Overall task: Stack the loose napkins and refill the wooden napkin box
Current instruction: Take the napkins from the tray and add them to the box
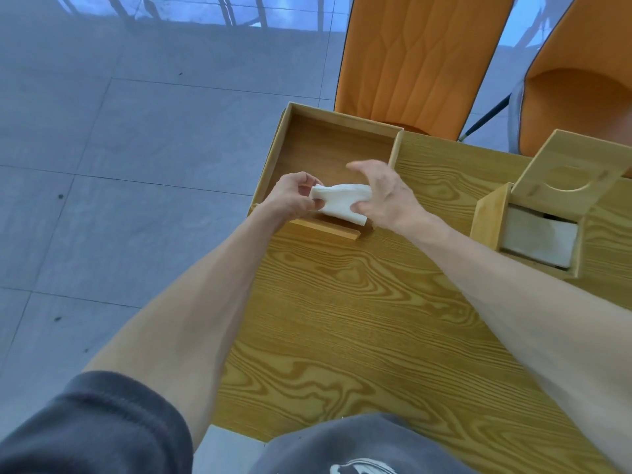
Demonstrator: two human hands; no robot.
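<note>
Napkins point(342, 203) sit pinched between both our hands, above the near edge of the open wooden tray point(328, 148) at the table's point(359, 319) far left corner. Our left hand point(294, 196) grips one end, fingers curled; our right hand point(383, 196) clamps the other, thumb underneath. Well right stands the napkin box point(533, 217), lid up, napkins inside.

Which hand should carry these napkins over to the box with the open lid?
Probably the right hand: it grips the napkins on the side nearer the box.
</note>
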